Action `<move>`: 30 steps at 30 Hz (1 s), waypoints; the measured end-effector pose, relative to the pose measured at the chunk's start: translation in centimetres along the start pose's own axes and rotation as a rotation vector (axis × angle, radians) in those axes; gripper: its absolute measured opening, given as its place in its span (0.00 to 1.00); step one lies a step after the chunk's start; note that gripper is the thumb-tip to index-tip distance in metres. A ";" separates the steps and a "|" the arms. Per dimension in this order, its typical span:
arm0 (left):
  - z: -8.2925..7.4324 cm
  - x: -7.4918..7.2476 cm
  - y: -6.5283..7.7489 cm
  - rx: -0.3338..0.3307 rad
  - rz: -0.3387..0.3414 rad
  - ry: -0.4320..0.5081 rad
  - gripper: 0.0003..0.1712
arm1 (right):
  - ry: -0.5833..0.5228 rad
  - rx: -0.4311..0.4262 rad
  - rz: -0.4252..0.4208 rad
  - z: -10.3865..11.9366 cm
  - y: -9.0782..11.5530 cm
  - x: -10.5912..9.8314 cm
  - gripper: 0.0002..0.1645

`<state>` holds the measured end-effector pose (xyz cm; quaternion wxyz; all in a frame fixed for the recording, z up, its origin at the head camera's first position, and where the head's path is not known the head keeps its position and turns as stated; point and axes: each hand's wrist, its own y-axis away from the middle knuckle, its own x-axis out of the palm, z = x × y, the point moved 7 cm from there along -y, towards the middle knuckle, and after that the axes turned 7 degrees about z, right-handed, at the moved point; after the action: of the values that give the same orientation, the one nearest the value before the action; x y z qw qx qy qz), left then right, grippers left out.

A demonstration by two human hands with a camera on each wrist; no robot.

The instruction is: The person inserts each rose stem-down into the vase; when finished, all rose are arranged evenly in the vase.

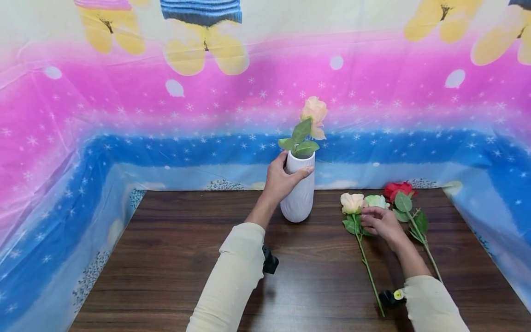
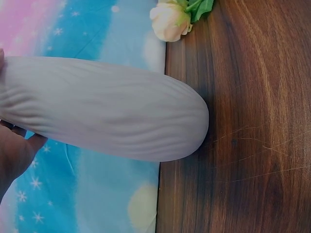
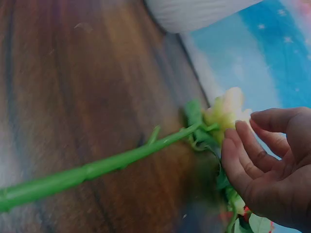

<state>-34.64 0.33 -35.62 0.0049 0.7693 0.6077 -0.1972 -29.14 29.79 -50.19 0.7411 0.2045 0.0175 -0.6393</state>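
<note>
A white ribbed vase (image 1: 299,196) stands on the table with one peach rose (image 1: 314,114) and its green leaves showing above the rim. My left hand (image 1: 279,180) grips it near the top, thumb across the front; in the left wrist view the fingers wrap the vase (image 2: 107,109) at the left edge. To the right, another peach rose (image 1: 352,203) lies with its long green stem toward me. Beside its head is my right hand (image 1: 386,226), fingers softly bent and holding nothing. The right wrist view has those fingertips right at the bloom (image 3: 232,104).
A pale green-white rose (image 1: 376,201) and a red rose (image 1: 399,190) lie at the back right of the dark wooden table (image 1: 174,258). A printed pink and blue cloth (image 1: 232,152) rises behind the table's far edge and down both sides.
</note>
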 end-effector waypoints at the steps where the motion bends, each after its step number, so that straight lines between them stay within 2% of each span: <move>1: 0.0 0.0 0.0 -0.001 -0.001 -0.001 0.37 | 0.018 0.010 0.003 -0.3 -0.1 0.1 0.26; 8: 0.0 0.1 -0.1 -0.004 0.003 0.003 0.36 | 0.084 0.035 0.034 -1.6 -0.5 0.3 0.27; 12: 0.1 0.1 -0.1 -0.008 -0.001 0.008 0.37 | 0.177 0.049 0.001 -1.8 -0.7 0.3 0.28; 18: 0.2 0.1 0.0 -0.011 -0.002 0.001 0.36 | 0.338 0.053 -0.065 -1.8 -1.0 0.2 0.24; 23: 0.1 0.0 0.0 -0.019 -0.001 -0.003 0.37 | 0.315 0.060 -0.053 -2.1 -0.9 0.1 0.22; 30: 0.0 0.0 -0.1 0.007 -0.006 0.014 0.36 | 0.280 0.050 0.035 -2.0 -0.8 0.3 0.25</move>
<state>-34.78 0.34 -35.58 -0.0024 0.7689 0.6092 -0.1940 -29.40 30.07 -52.29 0.7372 0.3103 0.1013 -0.5916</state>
